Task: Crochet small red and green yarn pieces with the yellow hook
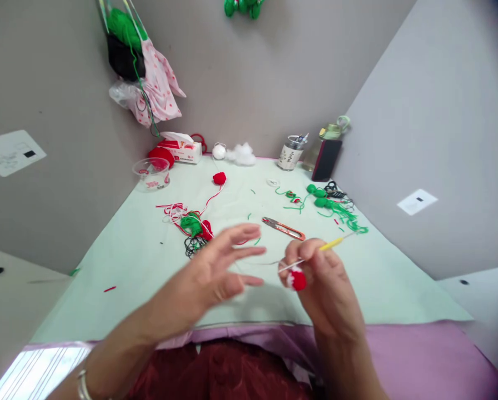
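Over a pale green table cover (119, 244), a small red-and-white crochet piece (297, 279) sits pinched in the right hand (326, 278), with a yellow-handled crochet hook (331, 244); nearby, the left hand (213, 272) is spread wide; thread snips (283, 228) lie beyond them; farther back are a red yarn ball (219, 178) and a tissue box (187, 151).

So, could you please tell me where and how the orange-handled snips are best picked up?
Probably by the orange handle, from above on the near side: they lie flat, with the handle towards the right hand and the blades pointing away.
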The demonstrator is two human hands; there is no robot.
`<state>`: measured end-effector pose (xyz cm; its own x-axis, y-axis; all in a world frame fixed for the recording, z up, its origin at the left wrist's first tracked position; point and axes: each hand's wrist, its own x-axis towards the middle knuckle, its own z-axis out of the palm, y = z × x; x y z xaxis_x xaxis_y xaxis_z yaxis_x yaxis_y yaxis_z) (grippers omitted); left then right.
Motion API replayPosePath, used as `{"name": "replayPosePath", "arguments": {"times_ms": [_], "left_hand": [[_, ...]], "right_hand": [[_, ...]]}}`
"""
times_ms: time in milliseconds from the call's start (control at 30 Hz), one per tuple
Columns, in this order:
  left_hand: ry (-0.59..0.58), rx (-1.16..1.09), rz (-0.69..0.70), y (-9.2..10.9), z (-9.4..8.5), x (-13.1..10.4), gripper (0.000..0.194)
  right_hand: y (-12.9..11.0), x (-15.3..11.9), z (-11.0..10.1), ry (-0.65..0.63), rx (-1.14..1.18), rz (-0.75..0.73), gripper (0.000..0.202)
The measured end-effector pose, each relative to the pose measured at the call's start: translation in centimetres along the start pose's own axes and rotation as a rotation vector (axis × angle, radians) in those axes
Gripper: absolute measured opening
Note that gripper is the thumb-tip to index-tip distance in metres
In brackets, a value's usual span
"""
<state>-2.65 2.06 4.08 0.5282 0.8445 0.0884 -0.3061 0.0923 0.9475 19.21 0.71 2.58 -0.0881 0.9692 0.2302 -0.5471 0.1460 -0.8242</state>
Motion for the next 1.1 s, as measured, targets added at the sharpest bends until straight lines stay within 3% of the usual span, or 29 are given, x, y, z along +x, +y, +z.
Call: {"name": "replayPosePath", "arguments": {"times_ms": [67, 167, 200, 267, 300, 367, 400, 533, 633, 867, 1100], "left_hand": [[-0.05, -0.141, 0.026, -0.8, 2.1, 0.5, 0.072], [0.137, -0.284, 0.284, -0.6, 2.4, 1.9, 0.045], [0.192, -0.273, 0.336, -0.3, 2.1, 2.3, 0.053], [0.234, -0.02, 0.426, -0.2, 1.4, 2.4, 0.074], [0.241, 0.181, 0.456, -0.4, 1.1, 2.3, 0.074], [0.277, 0.497, 0.438, -1.4, 0.8, 1.5, 0.058], [0.283, 0.524, 0.389, -2.1, 0.8, 1.1, 0.049], [0.234, 0.168, 0.04, -4.1, 1.4, -0.1, 0.035], [0.254, -0.105, -0.091, -4.3, 1.9, -0.2, 0.037], [0.321, -0.198, -0.093, -3.9, 2.1, -0.1, 0.044], [0.321, -0.151, -0.08, -3.7, 2.0, -0.1, 0.043]], "right_hand": [[1.0, -0.7, 1.3, -0.116, -0.035, -0.012, 0.018], [1.9, -1.4, 2.2, -0.267, -0.081, -0.041, 0.018], [2.0, -1.4, 2.3, -0.267, -0.083, -0.063, 0.018], [2.3, -1.2, 2.2, -0.181, -0.093, -0.128, 0.018], [2.5, -1.1, 2.1, -0.118, -0.112, -0.167, 0.018], [2.9, -0.8, 1.7, -0.019, -0.176, -0.229, 0.018], [3.1, -0.8, 1.5, 0.005, -0.214, -0.252, 0.018], [4.0, -1.0, 1.0, 0.036, -0.347, -0.317, 0.019], [4.4, -1.0, 0.9, 0.052, -0.398, -0.333, 0.02], [4.8, -0.7, 0.6, 0.033, -0.431, -0.236, 0.017], [4.1, -0.1, 0.9, 0.099, -0.203, -0.104, 0.022]]}}
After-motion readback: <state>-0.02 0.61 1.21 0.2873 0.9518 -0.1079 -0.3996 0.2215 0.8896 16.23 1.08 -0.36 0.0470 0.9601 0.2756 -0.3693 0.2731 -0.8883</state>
